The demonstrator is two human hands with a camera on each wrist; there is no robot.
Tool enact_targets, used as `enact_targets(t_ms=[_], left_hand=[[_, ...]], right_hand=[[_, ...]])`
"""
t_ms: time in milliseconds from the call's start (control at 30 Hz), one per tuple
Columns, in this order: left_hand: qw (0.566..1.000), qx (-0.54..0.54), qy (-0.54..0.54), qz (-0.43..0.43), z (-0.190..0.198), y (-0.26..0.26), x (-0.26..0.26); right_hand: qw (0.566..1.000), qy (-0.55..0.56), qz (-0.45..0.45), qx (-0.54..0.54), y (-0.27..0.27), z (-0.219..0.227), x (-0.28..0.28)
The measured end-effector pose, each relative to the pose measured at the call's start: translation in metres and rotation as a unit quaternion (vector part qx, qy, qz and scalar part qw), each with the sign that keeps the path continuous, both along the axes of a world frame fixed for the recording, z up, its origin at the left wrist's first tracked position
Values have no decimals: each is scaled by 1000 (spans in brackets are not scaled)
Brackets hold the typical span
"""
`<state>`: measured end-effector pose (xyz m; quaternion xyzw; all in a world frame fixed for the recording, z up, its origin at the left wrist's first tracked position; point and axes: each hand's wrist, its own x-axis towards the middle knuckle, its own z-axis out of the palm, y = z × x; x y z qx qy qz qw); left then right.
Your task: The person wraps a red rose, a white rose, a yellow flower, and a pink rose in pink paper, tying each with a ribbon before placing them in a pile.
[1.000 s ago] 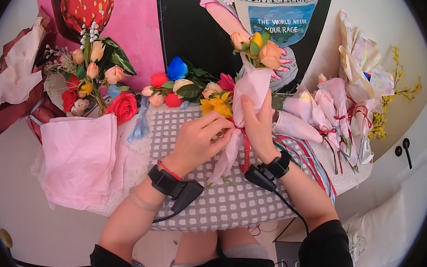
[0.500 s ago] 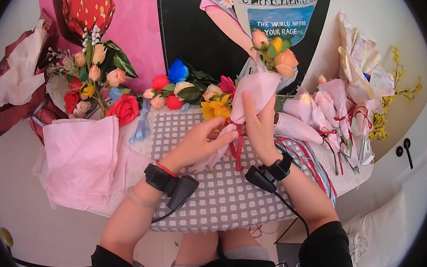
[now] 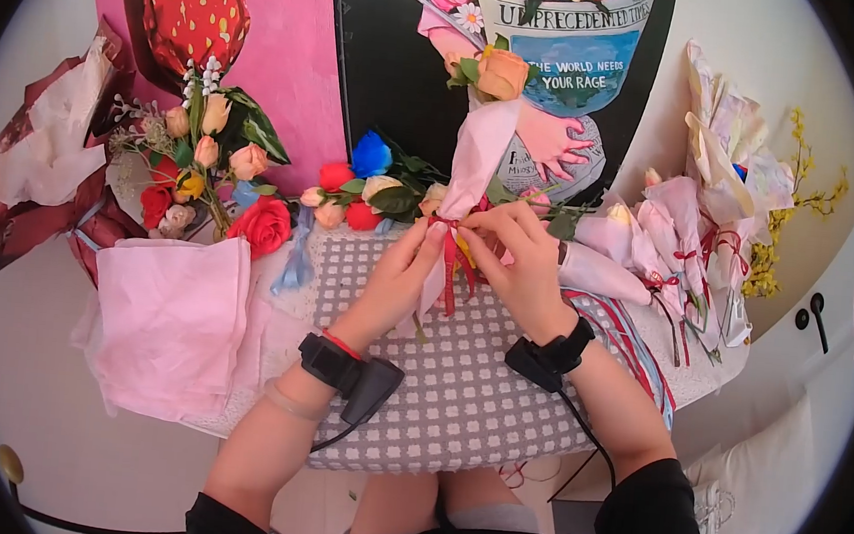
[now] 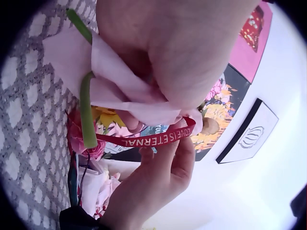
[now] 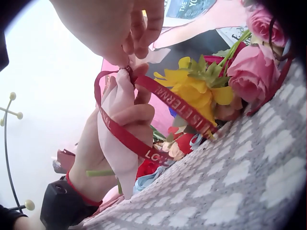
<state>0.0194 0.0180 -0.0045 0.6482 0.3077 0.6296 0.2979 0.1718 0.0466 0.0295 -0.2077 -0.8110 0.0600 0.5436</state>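
Observation:
A small bouquet wrapped in pink paper [image 3: 483,156] stands tilted above the table, a peach rose [image 3: 503,74] at its top. My left hand [image 3: 398,280] grips its narrow waist, thumb by the knot. There my right hand [image 3: 519,264] pinches the red ribbon [image 3: 449,274] with fingertips and thumb. Printed lettering shows on the ribbon [image 4: 158,140] in the left wrist view, where green stems [image 4: 86,115] stick out below the paper. The right wrist view has two ribbon tails hanging past the gathered paper end [image 5: 117,143].
A stack of pink sheets [image 3: 167,317] lies at the left, beside loose flowers [image 3: 260,224]. Wrapped bouquets [image 3: 686,222] and loose ribbons [image 3: 632,343] are on the right. Grey checked cloth [image 3: 416,407] covers the table's middle; painted boards stand behind.
The bouquet has swung upright and left after tilting right. My right hand has moved from the paper wrap down to the ribbon knot, and my left hand has closed in at the waist.

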Motion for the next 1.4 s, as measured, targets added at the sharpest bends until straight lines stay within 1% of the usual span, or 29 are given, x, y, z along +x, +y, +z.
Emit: enact_targets(t_ms=[33, 67, 100, 167, 200, 233, 267, 367, 500, 567, 600, 667, 733, 867, 967, 1067, 1133, 1233, 1267, 1333, 1400], left_hand=[[995, -93, -13, -22, 2, -6, -2], [981, -186, -27, -43, 6, -12, -3], [981, -186, -27, -43, 7, -13, -2], [983, -183, 0, -8, 8, -14, -1], [983, -183, -1, -8, 7, -14, -1], [991, -103, 64, 54, 7, -12, -1], [985, -22, 129, 116, 6, -11, -1], [983, 4, 127, 135, 9, -14, 1], [977, 23, 143, 157, 8, -13, 3], [970, 57, 155, 178, 8, -13, 4], [970, 57, 153, 179, 10, -15, 4], [966, 6, 174, 189, 16, -21, 4], [962, 9, 184, 201, 13, -20, 4], [957, 18, 193, 218, 11, -21, 5], [952, 23, 206, 226, 12, -21, 5], [945, 28, 220, 239, 13, -22, 4], [942, 27, 230, 243, 15, -23, 4], [936, 22, 245, 253, 15, -24, 5], [933, 19, 250, 259, 15, -24, 5], [931, 19, 254, 260, 14, -23, 5], [930, 20, 259, 262, 13, -23, 4]], right_hand=[[999, -12, -14, 44, 0, 0, 1], [999, -12, -13, 44, -1, 1, 1], [998, -19, -21, 47, -2, 1, 1], [998, -25, -29, 51, -2, 1, 1], [997, -24, -32, 65, -1, 0, 0], [996, -23, -36, 79, 0, -1, 0], [996, -24, -36, 79, -1, 0, 0], [996, -21, -29, 77, -4, 1, -1], [991, -33, -41, 125, -1, 0, 0], [988, -42, -45, 144, -1, 0, 1], [986, -49, -52, 153, -2, 1, 1], [983, -56, -58, 162, -2, 1, 1], [981, -55, -74, 168, -2, 1, 1], [982, -55, -72, 165, -3, 2, 1], [987, -54, -68, 138, -3, 2, 1], [982, -70, -68, 161, 0, 2, 1], [993, -63, -64, 79, -3, 2, 0], [995, -60, -58, 63, -1, 2, -1], [995, -60, -58, 63, -1, 2, -1], [989, -81, -59, 111, -1, 4, 0], [985, -98, -70, 122, -3, 7, 0]])
